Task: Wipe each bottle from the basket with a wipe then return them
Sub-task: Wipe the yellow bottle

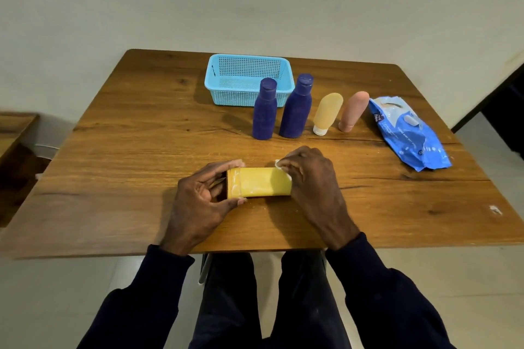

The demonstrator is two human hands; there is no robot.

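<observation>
looking at this largest to smallest: the wooden table [141, 150] takes up most of the view. the blue basket [226, 93] sits at its far side, and as far as i can see through the mesh there's nothing in it. the blue pack of wipes [408, 133] lies flat over on the right.

just near of the basket, two dark blue bottles [264, 113] [296, 110] stand upright side by side. to their right a pale yellow tube [326, 113] and a pink tube [353, 112] stand on their caps.

the one being worked on is the yellow bottle [261, 181], lying on its side at the near middle of the table. the left hand [198, 201] has fingers and thumb curled round its left end. the right hand [312, 176] is bunched over the right end and pinches a small white wipe [279, 164] against the bottle.

progress wise, my read is that every bottle is out of the basket and none has gone back in yet. can't tell from here which of the four standing ones have already had their wipe, no visible difference. so at best this is the last one to clean and all five need returning; at worst it's the first and there's loads left.
</observation>
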